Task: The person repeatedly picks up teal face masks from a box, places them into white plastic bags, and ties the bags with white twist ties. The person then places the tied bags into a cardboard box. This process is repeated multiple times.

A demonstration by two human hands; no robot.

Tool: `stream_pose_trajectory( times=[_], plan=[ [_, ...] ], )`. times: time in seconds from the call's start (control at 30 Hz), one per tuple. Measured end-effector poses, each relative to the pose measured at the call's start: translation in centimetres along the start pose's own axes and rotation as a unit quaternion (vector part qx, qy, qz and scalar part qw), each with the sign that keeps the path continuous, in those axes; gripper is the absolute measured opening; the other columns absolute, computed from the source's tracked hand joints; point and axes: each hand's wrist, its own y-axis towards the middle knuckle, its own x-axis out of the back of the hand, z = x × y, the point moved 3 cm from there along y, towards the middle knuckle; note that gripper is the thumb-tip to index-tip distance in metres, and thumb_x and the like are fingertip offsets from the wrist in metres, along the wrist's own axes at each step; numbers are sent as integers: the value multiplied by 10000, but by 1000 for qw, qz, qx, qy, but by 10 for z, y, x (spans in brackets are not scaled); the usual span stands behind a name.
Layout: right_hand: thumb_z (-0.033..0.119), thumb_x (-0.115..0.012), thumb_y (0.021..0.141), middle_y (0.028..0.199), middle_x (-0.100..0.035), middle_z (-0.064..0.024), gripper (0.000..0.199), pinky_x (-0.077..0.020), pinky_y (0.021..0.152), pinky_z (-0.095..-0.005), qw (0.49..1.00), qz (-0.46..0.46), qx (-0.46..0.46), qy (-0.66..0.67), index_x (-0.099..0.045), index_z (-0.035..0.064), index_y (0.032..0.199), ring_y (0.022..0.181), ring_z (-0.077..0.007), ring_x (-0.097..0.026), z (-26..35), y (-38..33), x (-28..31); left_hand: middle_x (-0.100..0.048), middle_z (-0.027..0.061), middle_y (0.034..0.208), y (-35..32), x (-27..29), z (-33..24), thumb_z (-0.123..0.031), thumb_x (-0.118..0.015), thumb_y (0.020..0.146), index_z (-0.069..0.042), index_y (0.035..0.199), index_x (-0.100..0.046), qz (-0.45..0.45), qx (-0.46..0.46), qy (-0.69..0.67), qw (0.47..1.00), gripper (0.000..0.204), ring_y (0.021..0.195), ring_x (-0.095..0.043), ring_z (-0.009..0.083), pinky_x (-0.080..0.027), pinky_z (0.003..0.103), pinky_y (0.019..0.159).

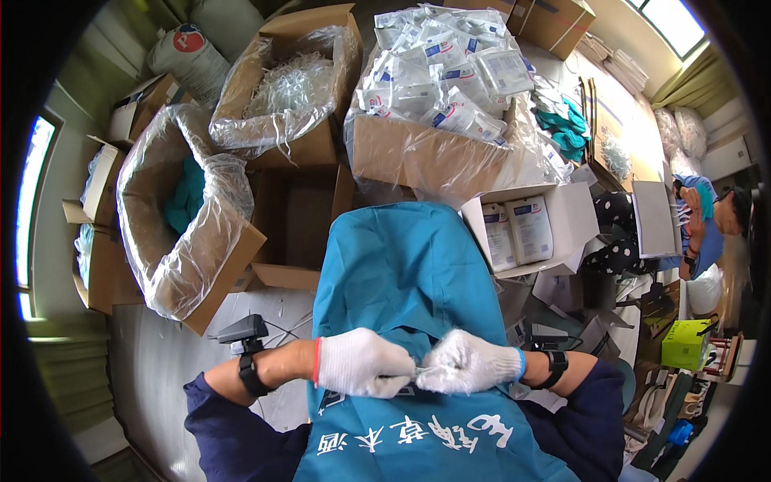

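Note:
My left hand [365, 364] and my right hand [467, 363] wear white knit gloves and meet in front of my teal apron [401, 273]. The fingers of both are closed and pinched together, the tips nearly touching. A small pale bit shows between the fingertips, too small to name. Ahead to the right stands a white carton [572, 229] with its flaps up. Inside it, flat white packets [530, 230] are packed on edge. A large cardboard box [426, 153] farther ahead is heaped with similar loose packets [450, 72].
At the left, a plastic-lined box [181, 265] holds teal cloth items [189, 193]. Behind it, another lined box [281, 132] holds clear, thin strips [293, 84]. An open brown carton [293, 217] sits between them and my apron. A co-worker [699, 225] sits at the right.

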Motion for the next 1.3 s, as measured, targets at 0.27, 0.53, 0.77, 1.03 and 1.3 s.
stream_pose_trajectory(
  times=[0.27,0.53,0.77,1.03,1.3],
  plan=[
    [76,-668,959,664,-554,-10,259,-427,571,-300,998,-18,6,-57,-613,4,716,625,-90,-502,-18,-21,10,-585,45,683,-68,48,15,-137,-639,900,-21,813,-630,-104,90,-44,989,145,643,-611,177,-509,337,626],
    [295,-567,1024,609,-451,52,215,-364,446,-236,781,-344,52,519,-536,166,854,496,-92,-453,0,20,96,-612,53,801,-81,79,63,-261,-517,939,-54,885,-569,-336,144,-417,832,220,588,-484,90,-354,229,490],
    [294,-532,1034,536,-323,55,390,-290,437,-262,731,-250,182,608,-411,199,675,447,-96,-321,14,48,142,-562,-29,809,49,30,128,-298,-497,1061,-27,1077,-678,-398,105,-423,807,326,635,-394,33,-327,200,576],
    [328,-478,1052,521,-267,56,465,-225,420,-281,740,-158,146,637,-327,208,629,441,-99,-257,14,66,121,-543,-43,764,93,2,150,-401,-454,1084,-19,1315,-604,-320,30,-420,848,472,608,-368,36,-310,218,555],
    [329,-479,1053,518,-275,59,448,-241,423,-280,744,-207,146,618,-349,220,638,433,-104,-267,0,56,126,-663,-3,902,86,0,150,-308,-527,1066,-39,1271,-623,-259,74,-462,845,352,575,-380,26,-300,210,507]
  ],
)
